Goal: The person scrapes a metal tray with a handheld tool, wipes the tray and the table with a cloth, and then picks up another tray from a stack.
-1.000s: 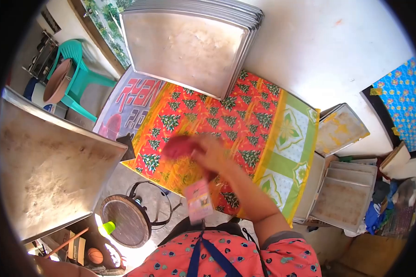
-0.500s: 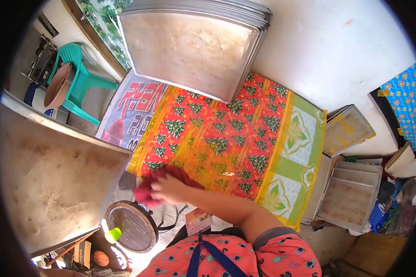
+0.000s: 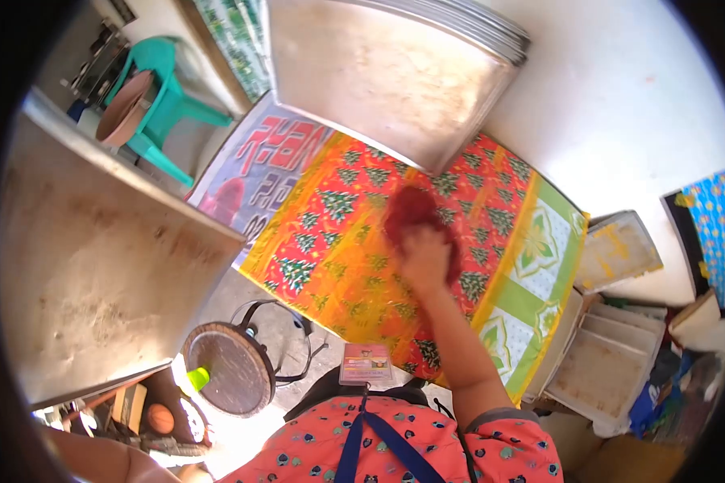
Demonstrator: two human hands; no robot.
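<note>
My right hand [image 3: 425,256] is closed on a dark red cloth [image 3: 415,211], which lies bunched on the table's patterned cover [image 3: 354,241] of red, yellow and green with printed trees. Hand and cloth are slightly blurred, just below the stack of metal trays [image 3: 387,76] at the table's back. At the lower left, part of my left arm shows, but its hand cannot be made out.
A large tray [image 3: 105,266] stands at the left, above a round stool [image 3: 232,370] with a green cup [image 3: 196,378]. A green chair [image 3: 157,121] holds a brown basin [image 3: 126,109]. More trays [image 3: 600,358] lean at the right.
My right hand has moved with the red cloth from the table's near left edge up and right to its middle. The view has shifted, and my left arm now shows at the lower left.
</note>
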